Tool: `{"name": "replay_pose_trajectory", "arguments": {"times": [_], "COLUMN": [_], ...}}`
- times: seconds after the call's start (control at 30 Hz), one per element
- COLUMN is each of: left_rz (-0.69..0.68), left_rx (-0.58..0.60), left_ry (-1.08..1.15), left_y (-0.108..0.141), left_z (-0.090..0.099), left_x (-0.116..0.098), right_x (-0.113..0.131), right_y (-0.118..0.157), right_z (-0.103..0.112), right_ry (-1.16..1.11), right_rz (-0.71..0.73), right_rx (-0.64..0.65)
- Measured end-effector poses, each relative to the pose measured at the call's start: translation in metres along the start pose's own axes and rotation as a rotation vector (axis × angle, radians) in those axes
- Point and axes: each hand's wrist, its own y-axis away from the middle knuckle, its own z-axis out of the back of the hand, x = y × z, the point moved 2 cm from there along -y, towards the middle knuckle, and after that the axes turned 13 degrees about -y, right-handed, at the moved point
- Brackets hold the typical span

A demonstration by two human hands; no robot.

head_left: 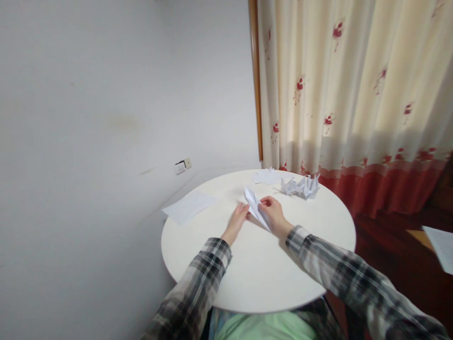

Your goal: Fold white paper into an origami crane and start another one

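A narrow folded white paper (255, 208) is held between both hands above the middle of the round white table (262, 278). Its upper end points away and to the left, its lower end toward my right wrist. My left hand (239, 217) has its fingers closed on the paper's left edge. On the other side, my right hand (273, 213) pinches the paper between thumb and fingers. Part of the paper's right side is hidden behind my right hand.
A flat white sheet (191, 206) overhangs the table's left edge. Folded paper shapes (305, 187) stand at the back right, beside more paper (266, 176). A wall with a socket (180, 167) is at left, a patterned curtain (339, 94) behind. Another sheet (440, 246) lies at far right.
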Motion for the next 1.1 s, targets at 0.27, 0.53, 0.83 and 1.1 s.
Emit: {"name": "replay_pose_trajectory", "arguments": {"times": [0.27, 0.53, 0.83, 1.1], "left_rz": [-0.007, 0.013, 0.018, 0.047], "left_rx": [0.007, 0.147, 0.202, 0.218], "left_ry": [0.143, 0.155, 0.183, 0.194], "left_y": [0.005, 0.005, 0.011, 0.013], "left_z": [-0.013, -0.003, -0.005, -0.005], "left_x": [-0.015, -0.017, -0.023, -0.026], "right_x": [0.025, 0.016, 0.021, 0.016], "right_y": [0.009, -0.004, 0.001, -0.002], "right_z": [-0.009, 0.002, 0.001, 0.0], "right_ry": [-0.093, -0.17, -0.227, -0.198], "right_rz": [0.034, 0.009, -0.043, 0.015], "right_rx": [0.037, 0.192, 0.254, 0.245]}}
